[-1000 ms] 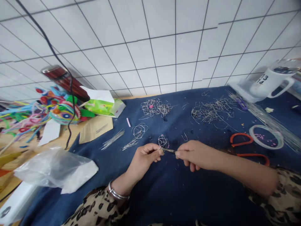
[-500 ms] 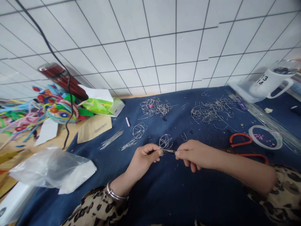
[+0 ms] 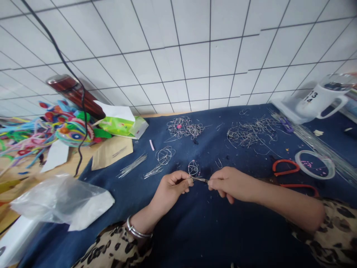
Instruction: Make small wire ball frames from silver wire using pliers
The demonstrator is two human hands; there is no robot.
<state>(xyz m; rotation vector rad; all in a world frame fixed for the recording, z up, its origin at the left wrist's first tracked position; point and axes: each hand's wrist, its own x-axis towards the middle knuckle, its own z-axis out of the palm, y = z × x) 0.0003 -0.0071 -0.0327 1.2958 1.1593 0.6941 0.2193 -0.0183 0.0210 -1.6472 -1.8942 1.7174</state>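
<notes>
My left hand (image 3: pixel 176 184) pinches the lower end of a small wire ornament (image 3: pixel 193 168), a rounded frame of thin silver loops with tiny pink beads. In my right hand (image 3: pixel 230 182) is a slim metal tool that looks like tweezers (image 3: pixel 201 179). Its tip meets the wire at my left fingertips; whether it grips the wire I cannot make out. Just behind my right hand a short bent wire (image 3: pixel 219 163) lies on the dark blue cloth (image 3: pixel 223 230). Red-handled scissors (image 3: pixel 287 167) are partly hidden under my right forearm.
Wire coils (image 3: pixel 165 155), straight wires (image 3: pixel 134 164) and tangled wire (image 3: pixel 251 132) lie on the cloth. At right are a round lid with pink beads (image 3: pixel 329 175) and a white mug (image 3: pixel 320 98). A plastic bag (image 3: pixel 61 201), red flask (image 3: pixel 75 95) and colourful craft pieces (image 3: pixel 74 134) crowd the left.
The wire ornament has turned between my left fingers and now looks narrower, shifted slightly left. Both hands stay almost in place, with the tool still at the wire.
</notes>
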